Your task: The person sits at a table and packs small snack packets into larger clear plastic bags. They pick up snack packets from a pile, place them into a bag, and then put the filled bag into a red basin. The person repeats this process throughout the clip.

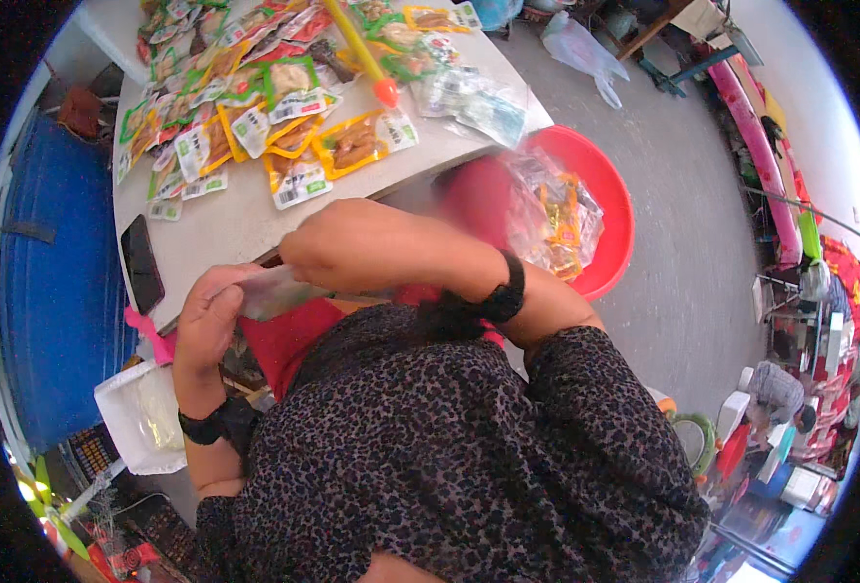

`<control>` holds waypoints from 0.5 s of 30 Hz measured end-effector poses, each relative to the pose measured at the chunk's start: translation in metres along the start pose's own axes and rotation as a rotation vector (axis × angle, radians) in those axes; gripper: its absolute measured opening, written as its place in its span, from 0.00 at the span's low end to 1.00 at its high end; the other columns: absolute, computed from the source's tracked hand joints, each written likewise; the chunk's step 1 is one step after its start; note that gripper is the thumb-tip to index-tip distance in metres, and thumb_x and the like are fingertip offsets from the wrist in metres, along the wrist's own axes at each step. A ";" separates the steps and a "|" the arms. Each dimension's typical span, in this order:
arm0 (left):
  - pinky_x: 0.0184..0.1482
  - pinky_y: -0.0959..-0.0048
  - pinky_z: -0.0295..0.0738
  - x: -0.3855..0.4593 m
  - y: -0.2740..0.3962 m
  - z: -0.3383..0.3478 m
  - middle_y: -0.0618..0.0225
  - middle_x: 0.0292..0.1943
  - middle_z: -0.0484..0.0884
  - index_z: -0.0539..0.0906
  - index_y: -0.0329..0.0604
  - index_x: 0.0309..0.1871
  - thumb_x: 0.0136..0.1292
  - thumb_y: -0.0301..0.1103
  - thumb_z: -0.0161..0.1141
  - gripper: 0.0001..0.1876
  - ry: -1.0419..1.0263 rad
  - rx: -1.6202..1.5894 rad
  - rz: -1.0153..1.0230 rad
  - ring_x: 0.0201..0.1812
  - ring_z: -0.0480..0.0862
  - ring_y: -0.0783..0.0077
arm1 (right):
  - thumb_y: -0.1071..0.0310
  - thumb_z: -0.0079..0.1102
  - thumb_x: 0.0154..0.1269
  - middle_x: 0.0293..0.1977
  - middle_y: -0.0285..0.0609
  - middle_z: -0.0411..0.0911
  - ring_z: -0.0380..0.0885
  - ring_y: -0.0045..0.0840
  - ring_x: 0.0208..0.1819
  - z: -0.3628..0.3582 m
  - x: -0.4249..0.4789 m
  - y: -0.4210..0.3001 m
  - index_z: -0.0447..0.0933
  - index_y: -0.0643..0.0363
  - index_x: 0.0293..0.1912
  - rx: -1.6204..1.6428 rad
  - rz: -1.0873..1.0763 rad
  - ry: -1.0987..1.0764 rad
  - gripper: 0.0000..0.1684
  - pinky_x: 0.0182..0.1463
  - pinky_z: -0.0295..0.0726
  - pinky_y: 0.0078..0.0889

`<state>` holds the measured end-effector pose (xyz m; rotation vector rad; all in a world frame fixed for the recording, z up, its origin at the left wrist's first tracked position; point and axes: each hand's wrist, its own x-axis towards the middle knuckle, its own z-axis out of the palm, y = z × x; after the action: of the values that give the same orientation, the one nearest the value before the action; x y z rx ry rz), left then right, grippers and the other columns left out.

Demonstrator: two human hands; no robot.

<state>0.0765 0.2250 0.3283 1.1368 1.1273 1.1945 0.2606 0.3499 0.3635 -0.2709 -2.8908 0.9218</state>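
At the near edge of the table, my left hand grips one end of a blurred, clear plastic packet, the thumb on top. My right hand is bent over the packet's other end, its fingers hidden beneath it, so its hold is unclear. Ahead on the white table lies a heap of sealed food pouches with green, orange and red edges. One orange-edged pouch lies at the front of the heap. A yellow stick with an orange tip lies across the pouches. Clear packets rest at the table's right corner.
A black phone lies on the table's left side. A red basin with clear bags and orange-edged packets stands right of the table. A white foam box is at lower left. Another person is far off at right, beside assorted goods.
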 end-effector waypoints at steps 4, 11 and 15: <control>0.49 0.74 0.63 0.012 -0.016 0.002 0.60 0.41 0.73 0.70 0.32 0.43 0.58 0.34 0.45 0.14 -0.029 -0.075 -0.085 0.43 0.72 0.71 | 0.64 0.47 0.51 0.23 0.46 0.70 0.70 0.39 0.27 -0.012 -0.040 0.020 0.67 0.60 0.26 0.151 0.033 0.013 0.09 0.29 0.67 0.37; 0.44 0.79 0.65 0.015 -0.101 -0.017 0.69 0.38 0.73 0.71 0.39 0.41 0.56 0.34 0.48 0.12 -0.037 -0.028 -0.429 0.41 0.71 0.77 | 0.68 0.47 0.56 0.28 0.36 0.72 0.68 0.20 0.29 -0.045 -0.169 0.074 0.69 0.62 0.30 0.370 0.325 0.519 0.07 0.32 0.68 0.25; 0.39 0.81 0.66 0.005 -0.164 -0.029 0.71 0.35 0.73 0.71 0.40 0.40 0.56 0.34 0.49 0.11 -0.023 0.090 -0.618 0.37 0.71 0.80 | 0.67 0.47 0.57 0.24 0.33 0.72 0.68 0.16 0.28 -0.053 -0.237 0.098 0.70 0.61 0.28 0.517 0.767 0.683 0.08 0.32 0.67 0.22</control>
<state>0.0625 0.2251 0.1625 0.7728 1.3917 0.6525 0.5139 0.4119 0.3407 -1.3677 -1.8273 1.2847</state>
